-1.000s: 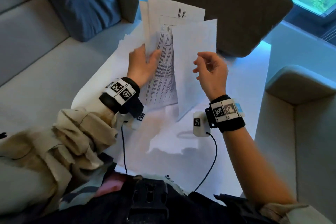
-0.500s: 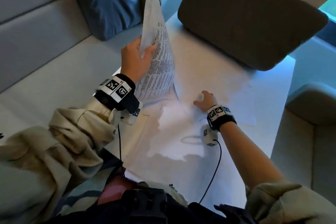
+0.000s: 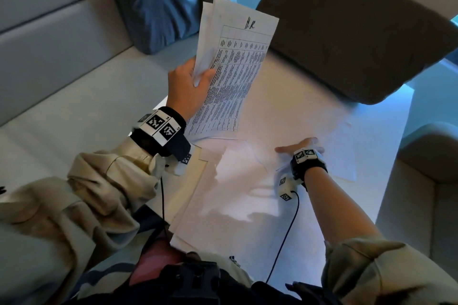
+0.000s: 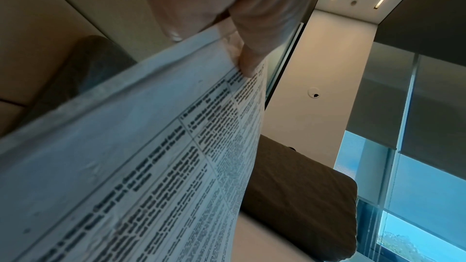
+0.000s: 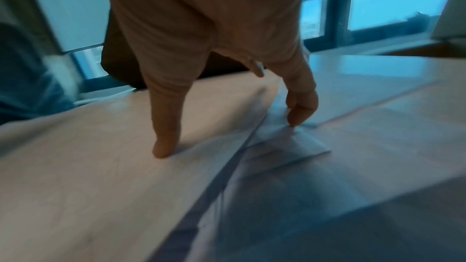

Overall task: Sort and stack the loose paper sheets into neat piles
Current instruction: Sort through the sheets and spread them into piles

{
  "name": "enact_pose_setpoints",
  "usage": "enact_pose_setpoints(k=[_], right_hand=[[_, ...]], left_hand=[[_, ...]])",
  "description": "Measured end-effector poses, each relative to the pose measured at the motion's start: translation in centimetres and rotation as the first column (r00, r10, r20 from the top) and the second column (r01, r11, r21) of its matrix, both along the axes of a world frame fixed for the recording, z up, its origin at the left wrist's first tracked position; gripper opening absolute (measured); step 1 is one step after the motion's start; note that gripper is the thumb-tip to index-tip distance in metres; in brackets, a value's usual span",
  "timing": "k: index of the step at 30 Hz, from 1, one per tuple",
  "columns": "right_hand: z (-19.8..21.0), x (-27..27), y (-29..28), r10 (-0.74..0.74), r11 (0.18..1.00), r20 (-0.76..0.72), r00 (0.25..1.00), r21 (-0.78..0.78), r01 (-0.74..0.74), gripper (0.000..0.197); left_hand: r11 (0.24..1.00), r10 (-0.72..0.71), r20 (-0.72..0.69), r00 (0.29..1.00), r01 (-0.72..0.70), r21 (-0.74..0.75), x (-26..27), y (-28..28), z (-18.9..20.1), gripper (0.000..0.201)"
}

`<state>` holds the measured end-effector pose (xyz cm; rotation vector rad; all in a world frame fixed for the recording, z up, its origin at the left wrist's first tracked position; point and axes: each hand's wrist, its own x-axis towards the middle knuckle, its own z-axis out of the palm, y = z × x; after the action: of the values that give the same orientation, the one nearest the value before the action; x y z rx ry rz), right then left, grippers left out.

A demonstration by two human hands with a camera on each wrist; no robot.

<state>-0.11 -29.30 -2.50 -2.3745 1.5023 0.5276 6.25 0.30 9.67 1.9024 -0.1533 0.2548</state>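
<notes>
My left hand [image 3: 199, 78] holds a sheaf of paper sheets [image 3: 238, 57] tilted up above the white table [image 3: 292, 242], thumb on the front. The top sheet carries a printed table and a handwritten heading. In the left wrist view my thumb [image 4: 248, 63] pinches the printed sheet [image 4: 176, 166] at its edge. My right hand [image 3: 298, 147] rests low on loose white sheets [image 3: 329, 138] lying flat at the table's right. Its thumb [image 5: 163, 146] presses one sheet while its fingertips [image 5: 297, 115] touch the edge of overlapping sheets [image 5: 302, 142].
A spread of white sheets [image 3: 223, 205] covers the table's near part. A dark brown cushion [image 3: 347, 32] lies over the table's far end, a blue cushion [image 3: 158, 2] on the grey sofa [image 3: 62, 106] to the left. A grey armrest [image 3: 433, 151] borders the right.
My right hand came down from the air, where it held a sheet, onto the sheets on the table. My left hand's sheaf turned its printed face towards me.
</notes>
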Motion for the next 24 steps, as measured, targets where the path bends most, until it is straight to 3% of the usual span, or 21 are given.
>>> enact_pose_setpoints(k=[3, 6, 8, 13, 16, 18, 22, 24], right_hand=[[-0.2, -0.5, -0.6, -0.037, 0.999, -0.016, 0.999, 0.036, 0.038, 0.129], [-1.2, -0.8, -1.4, -0.12, 0.943, 0.158, 0.98, 0.326, 0.062, 0.112], [-1.0, -1.2, -1.4, -0.168, 0.944, 0.21, 0.963, 0.317, 0.096, 0.104], [1.0, -1.6, -0.3, -0.162, 0.922, 0.401, 0.902, 0.387, -0.007, 0.035], [3.6, -1.1, 1.5, -0.283, 0.875, 0.553, 0.784, 0.484, -0.026, 0.012], [5.7, -0.5, 2.4, -0.361, 0.842, 0.629, 0.689, 0.538, -0.05, 0.011], [11.1, 0.1, 4.3, -0.324, 0.828, 0.735, 0.596, 0.525, -0.198, 0.012], [13.5, 0.1, 5.4, -0.314, 0.795, 0.772, 0.553, 0.532, -0.291, 0.012]], left_hand=[[1.0, -0.013, 0.016, 1.0, 0.012, 0.023, 0.1, 0.2, 0.0, 0.027], [0.992, -0.052, 0.054, 0.997, 0.046, 0.116, 0.3, 0.3, -0.3, 0.036], [0.986, -0.099, 0.059, 0.993, 0.089, 0.141, 0.2, 0.2, -0.3, 0.047], [0.985, -0.146, 0.153, 0.977, 0.129, 0.115, -0.3, -0.1, 0.2, 0.071], [0.974, -0.181, 0.275, 0.944, 0.132, 0.186, -0.2, -0.3, 0.0, 0.068], [0.964, -0.223, 0.339, 0.914, 0.155, 0.216, 0.0, -0.7, -0.6, 0.062], [0.951, -0.265, 0.362, 0.894, 0.18, 0.252, -0.3, -1.8, -1.2, 0.057], [0.935, -0.326, 0.372, 0.869, 0.24, 0.26, -0.9, -2.0, -1.0, 0.044]])
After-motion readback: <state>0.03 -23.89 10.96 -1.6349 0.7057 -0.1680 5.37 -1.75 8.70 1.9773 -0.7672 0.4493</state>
